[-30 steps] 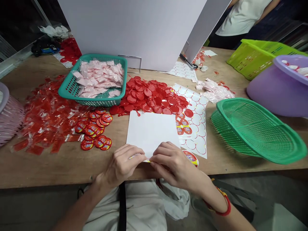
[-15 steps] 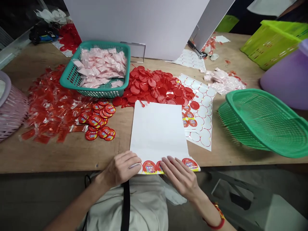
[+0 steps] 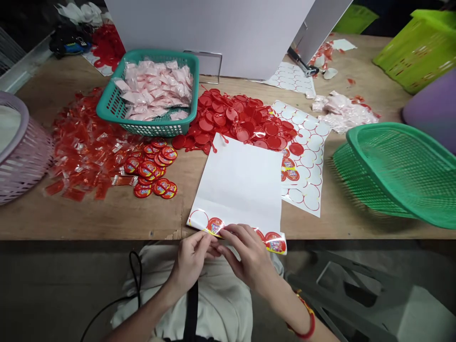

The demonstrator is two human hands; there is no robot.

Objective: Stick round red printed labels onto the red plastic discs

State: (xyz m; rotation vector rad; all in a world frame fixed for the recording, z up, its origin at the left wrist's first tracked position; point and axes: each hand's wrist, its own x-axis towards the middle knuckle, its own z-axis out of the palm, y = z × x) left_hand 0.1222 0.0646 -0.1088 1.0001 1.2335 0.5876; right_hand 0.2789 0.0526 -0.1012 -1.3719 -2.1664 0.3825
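A white sticker sheet (image 3: 242, 185) lies face down at the table's front edge. Its near edge is folded over, showing a row of round red-and-yellow stickers (image 3: 215, 225) and one blank circle at the left end. My left hand (image 3: 192, 259) is closed in a pinch at this folded edge, left of the middle. Beside it, my right hand (image 3: 251, 256) has its fingers bent over the fold with the thumb below, gripping the sheet. The fingertips of both hands are close together and partly hide the stickers there.
Behind the sheet are piled red plastic discs (image 3: 245, 118). Left are stickered discs (image 3: 156, 171), red sachets (image 3: 89, 142) and a teal basket (image 3: 194, 114) of pale pink packets. A used sticker sheet (image 3: 309, 190) and green basket (image 3: 356, 166) stand right. A white panel (image 3: 213, 28) rises behind.
The sheet has turned slightly, its left front corner now further up the table. My left hand has come off that corner and pinches the edge nearer my right hand, whose fingers have bent.
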